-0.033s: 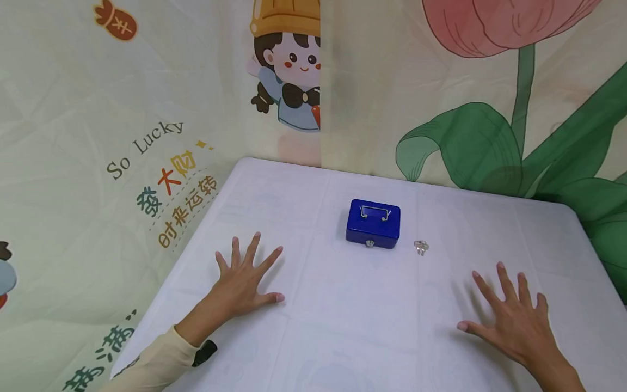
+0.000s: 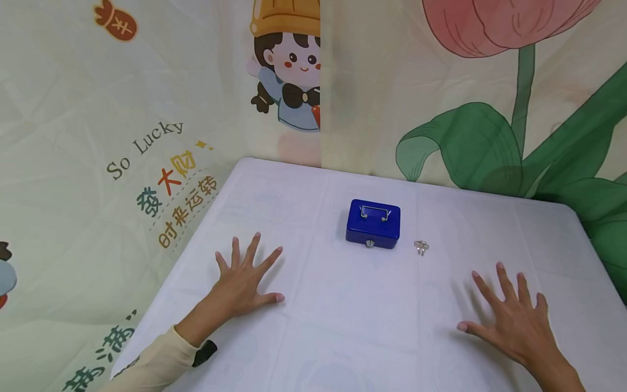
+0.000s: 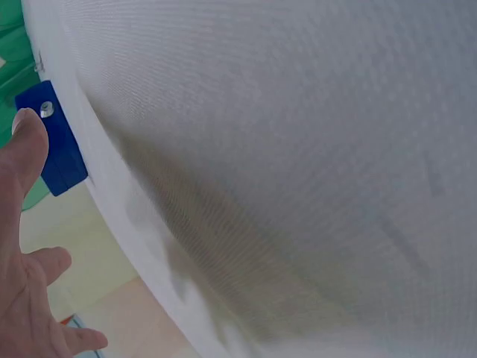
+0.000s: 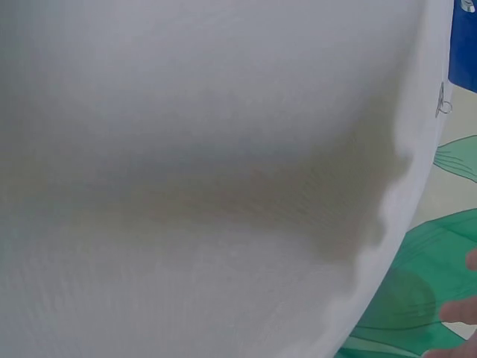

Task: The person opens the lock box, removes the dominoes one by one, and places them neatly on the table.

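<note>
A blue metal cash box [image 2: 373,224] stands on the table with its lid down, a wire handle on top and a silver lock on the front. Just right of it lies a small bunch of silver keys [image 2: 421,247]. My left hand [image 2: 242,283] is spread over the table, left of the box and nearer to me. On the right side my right hand [image 2: 519,318] has its fingers fanned out, nearer to me than the keys. Both hands hold nothing. In the left wrist view the thumb overlaps the cash box [image 3: 65,149]; the right wrist view catches the keys [image 4: 441,103] at its edge.
A white cloth covers the table [image 2: 343,337]. Behind it and to the left hang printed curtains, with a cartoon figure [image 2: 296,76] and a large tulip [image 2: 509,24]. A pale sleeve [image 2: 157,362] with a black piece at the cuff covers the left forearm.
</note>
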Tool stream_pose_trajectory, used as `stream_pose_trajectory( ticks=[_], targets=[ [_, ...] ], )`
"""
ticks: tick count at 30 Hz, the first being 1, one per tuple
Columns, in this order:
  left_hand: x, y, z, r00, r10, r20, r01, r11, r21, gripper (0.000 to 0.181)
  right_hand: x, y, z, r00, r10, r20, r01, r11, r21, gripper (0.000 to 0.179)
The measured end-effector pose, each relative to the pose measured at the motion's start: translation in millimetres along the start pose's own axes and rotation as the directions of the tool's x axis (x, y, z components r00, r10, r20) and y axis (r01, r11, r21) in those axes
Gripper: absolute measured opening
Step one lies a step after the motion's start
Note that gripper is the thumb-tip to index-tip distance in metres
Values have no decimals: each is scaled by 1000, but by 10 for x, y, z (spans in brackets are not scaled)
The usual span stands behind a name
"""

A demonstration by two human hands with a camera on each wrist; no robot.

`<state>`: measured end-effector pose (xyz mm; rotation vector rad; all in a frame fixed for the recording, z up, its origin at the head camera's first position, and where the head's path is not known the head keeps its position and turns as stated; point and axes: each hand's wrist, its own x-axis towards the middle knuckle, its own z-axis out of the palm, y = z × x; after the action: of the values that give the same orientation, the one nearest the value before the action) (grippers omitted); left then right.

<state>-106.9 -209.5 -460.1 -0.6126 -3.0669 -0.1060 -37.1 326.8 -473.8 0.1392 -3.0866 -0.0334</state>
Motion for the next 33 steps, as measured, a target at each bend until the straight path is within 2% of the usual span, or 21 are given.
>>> stream_pose_trajectory(
  ticks=[10, 15, 20, 24, 33],
  targets=[
    [-4, 0, -25, 1000, 5, 19, -5, 1000, -6, 100, 7, 6, -11, 1000, -14, 24, 15, 1000, -16, 120],
    [27, 15, -25, 999, 49, 7, -50, 999, 23, 99, 46, 2, -49, 999, -11, 52, 10, 1000, 6, 117],
    [113, 49, 8, 992, 121, -18, -120, 992, 41, 99, 125, -31, -95, 999, -29, 25, 28, 999, 38, 111],
    [202, 73, 36, 988, 148, -32, -147, 989, 25, 98, 219, -64, -116, 999, -49, -12, 49, 996, 68, 107],
    [404, 149, 54, 978, 204, -35, -205, 978, -39, 97, 406, -216, -143, 998, -49, 28, 47, 995, 86, 103]
  ],
)
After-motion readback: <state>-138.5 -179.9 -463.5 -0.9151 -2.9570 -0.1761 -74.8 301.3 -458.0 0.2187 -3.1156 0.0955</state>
